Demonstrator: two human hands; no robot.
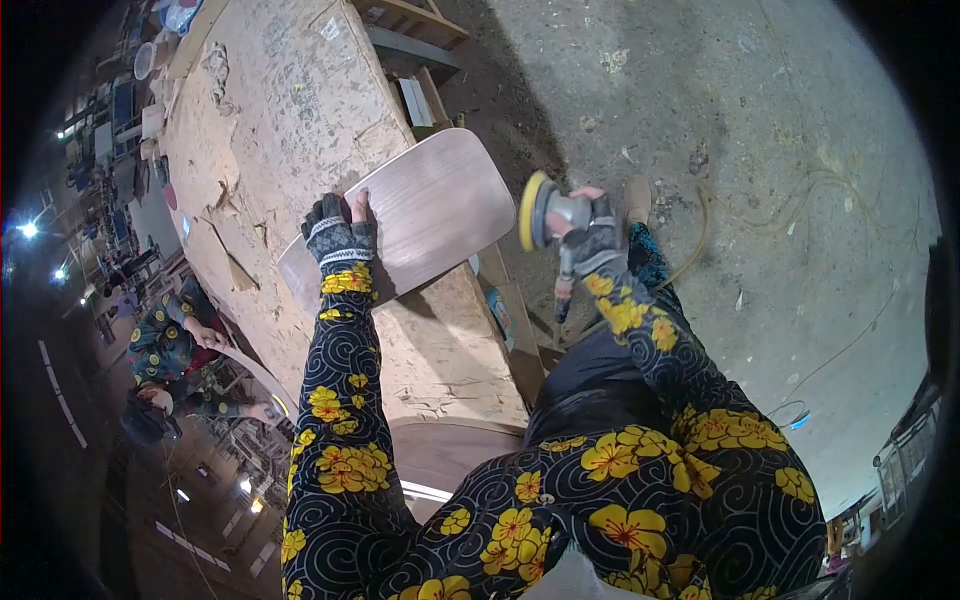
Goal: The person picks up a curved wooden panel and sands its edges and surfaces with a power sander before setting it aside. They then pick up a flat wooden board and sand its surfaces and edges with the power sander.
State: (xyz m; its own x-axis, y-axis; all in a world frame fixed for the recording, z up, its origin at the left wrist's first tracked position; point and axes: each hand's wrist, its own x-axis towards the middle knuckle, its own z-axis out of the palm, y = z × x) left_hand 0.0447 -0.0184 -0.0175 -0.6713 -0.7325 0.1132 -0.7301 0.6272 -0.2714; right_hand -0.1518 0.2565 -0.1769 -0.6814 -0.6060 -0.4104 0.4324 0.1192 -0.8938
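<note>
Two hands are working here, both in fingerless gloves. My left hand (340, 232) is lying open and flat on the panel (440, 200), fingers stretched out, pressing down near its left corner and clasping nothing. My right hand (590, 240) is wrapping closed around the sander (545, 210). Its yellow disc is facing sideways toward the panel's right edge, just beside it and not touching.

The panel is lying on the worktop (290, 110), with its right part hanging out past the worktop's edge over the floor (750, 100).

I am judging that the edge work is going best with my left palm bearing on the supported part, so the overhang is not tipping. The disc should be meeting the edge square, under light pressure. It should also be travelling along the curve rather than dwelling at one corner.

Counting now, I am seeing one sander and one panel under my palm. One more rounded wooden piece (450, 450) is sitting close to my waist. One cord (700, 230) is trailing over the floor, though I cannot tell whether it belongs to the sander. One co-worker (165, 340) is bending over something at the far left, well apart from me.
</note>
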